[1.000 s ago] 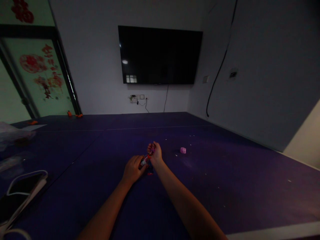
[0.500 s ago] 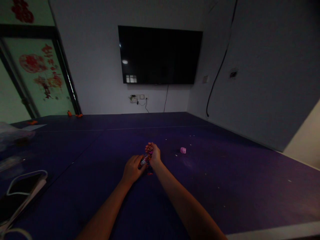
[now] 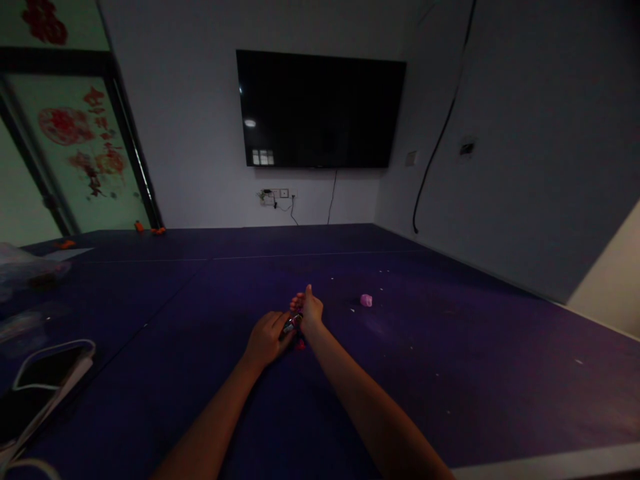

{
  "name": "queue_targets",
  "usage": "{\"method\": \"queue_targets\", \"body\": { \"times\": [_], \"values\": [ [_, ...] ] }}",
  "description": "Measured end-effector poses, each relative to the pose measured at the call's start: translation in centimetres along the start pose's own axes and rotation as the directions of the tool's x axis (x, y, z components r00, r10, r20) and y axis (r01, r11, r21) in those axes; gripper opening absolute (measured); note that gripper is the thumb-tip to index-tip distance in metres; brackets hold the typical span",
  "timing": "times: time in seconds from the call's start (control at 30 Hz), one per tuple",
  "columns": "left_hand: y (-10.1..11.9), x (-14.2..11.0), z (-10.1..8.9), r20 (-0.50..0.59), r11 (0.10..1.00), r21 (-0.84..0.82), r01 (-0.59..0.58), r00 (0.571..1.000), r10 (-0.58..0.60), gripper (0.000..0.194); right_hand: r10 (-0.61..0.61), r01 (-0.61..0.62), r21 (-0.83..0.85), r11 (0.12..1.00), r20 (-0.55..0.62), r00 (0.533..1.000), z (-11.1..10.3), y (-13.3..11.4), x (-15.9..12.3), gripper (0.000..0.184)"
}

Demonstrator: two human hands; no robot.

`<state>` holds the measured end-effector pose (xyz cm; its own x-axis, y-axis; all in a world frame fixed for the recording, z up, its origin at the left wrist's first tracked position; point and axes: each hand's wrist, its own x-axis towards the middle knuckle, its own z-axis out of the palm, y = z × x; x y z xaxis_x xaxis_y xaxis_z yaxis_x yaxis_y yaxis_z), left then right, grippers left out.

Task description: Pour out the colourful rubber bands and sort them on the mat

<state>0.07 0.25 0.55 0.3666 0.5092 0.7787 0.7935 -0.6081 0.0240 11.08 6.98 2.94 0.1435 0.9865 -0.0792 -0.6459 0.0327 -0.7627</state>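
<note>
My left hand (image 3: pixel 267 338) is closed round a small shiny dark object (image 3: pixel 291 325) with pink and pale patches, its kind too dim to make out. Beside it, my right hand (image 3: pixel 310 312) is held palm inward, thumb raised and fingers apart, against the object's right end. A small red piece (image 3: pixel 300 345) shows just below the two hands; whether it belongs to the object I cannot tell. On the purple surface (image 3: pixel 400 367) to the right lies a small pink lump (image 3: pixel 367 301), apart from both hands.
At the left edge are a dark phone-like device (image 3: pixel 50 370) with a white cable and clear plastic bags (image 3: pixel 25 270). Orange objects (image 3: pixel 139 227) stand near the door. White specks lie about the surface. A television (image 3: pixel 320 110) hangs on the far wall, and a black cable (image 3: pixel 440 137) on the right.
My right thumb has lifted upward and the right fingers have loosened. The shiny object has turned slightly between the hands. My left hand has barely moved.
</note>
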Motion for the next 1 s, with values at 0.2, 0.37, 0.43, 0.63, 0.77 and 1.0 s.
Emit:
{"method": "queue_targets", "body": {
  "times": [0.2, 0.37, 0.43, 0.63, 0.77, 1.0],
  "values": [
    [-0.3, -0.1, 0.2, -0.058, 0.998, 0.029, 0.057, 0.997, -0.055, 0.023, -0.006, 0.009, -0.025, 1.000, 0.117, 0.993, 0.8, 0.4, -0.4, 0.048],
    [-0.3, -0.2, 0.2, -0.089, 0.994, 0.038, 0.100, 0.991, -0.097, 0.022, -0.044, 0.046, -0.005, 0.999, 0.206, 0.977, 0.9, 0.6, -0.8, 0.054],
    [-0.3, -0.2, 0.1, -0.104, 0.993, 0.039, 0.116, 0.988, -0.111, 0.022, -0.073, 0.076, -0.002, 0.997, 0.230, 0.970, 0.9, 0.6, -1.0, 0.055],
    [-0.2, -0.1, 0.1, -0.127, 0.990, 0.036, 0.139, 0.983, -0.133, 0.021, -0.158, 0.179, -0.048, 0.983, 0.286, 0.945, 0.9, 0.7, -1.5, 0.043],
    [-0.3, -0.1, 0.1, -0.140, 0.988, 0.034, 0.149, 0.980, -0.143, 0.024, -0.205, 0.226, -0.039, 0.973, 0.288, 0.935, 0.8, 1.1, -1.3, 0.033],
    [-0.4, -0.1, 0.3, -0.170, 0.986, 0.037, 0.163, 0.973, -0.154, 0.027, -0.232, 0.238, 0.010, 0.971, 0.273, 0.934, 0.6, 1.7, -0.9, 0.027]
  ]
}}
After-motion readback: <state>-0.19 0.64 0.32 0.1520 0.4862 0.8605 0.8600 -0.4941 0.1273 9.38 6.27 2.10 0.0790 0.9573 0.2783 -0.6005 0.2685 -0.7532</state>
